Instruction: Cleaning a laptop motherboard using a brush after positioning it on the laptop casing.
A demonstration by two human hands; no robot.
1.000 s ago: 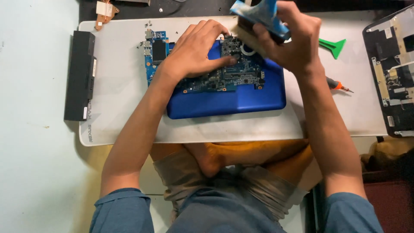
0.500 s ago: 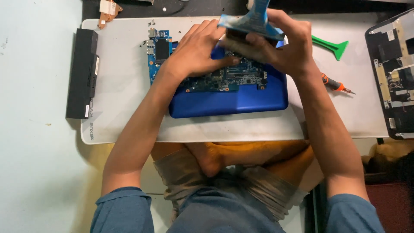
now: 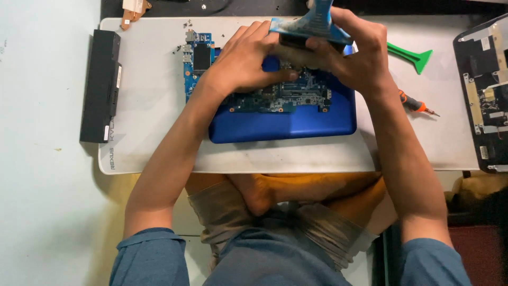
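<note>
A blue laptop shell [image 3: 286, 124] lies on a white work mat [image 3: 153, 95] with a blue circuit board [image 3: 275, 98] on top of it. My left hand [image 3: 246, 61] presses flat on the board's upper middle. My right hand [image 3: 349, 50] grips a flat dark part wrapped in light blue film [image 3: 312, 26], held tilted just above the board's far edge. The left fingertips touch the underside of that part.
A black battery pack [image 3: 100, 85] lies left of the mat. A green pry tool [image 3: 410, 55] and an orange-handled screwdriver [image 3: 418, 105] lie on the mat at the right. An opened black laptop base [image 3: 484, 90] sits at the right edge. My crossed legs are below the mat.
My right hand has brought the blue-wrapped part left and lower, toward the board. My left hand has stayed on the board, its fingers now meeting the part.
</note>
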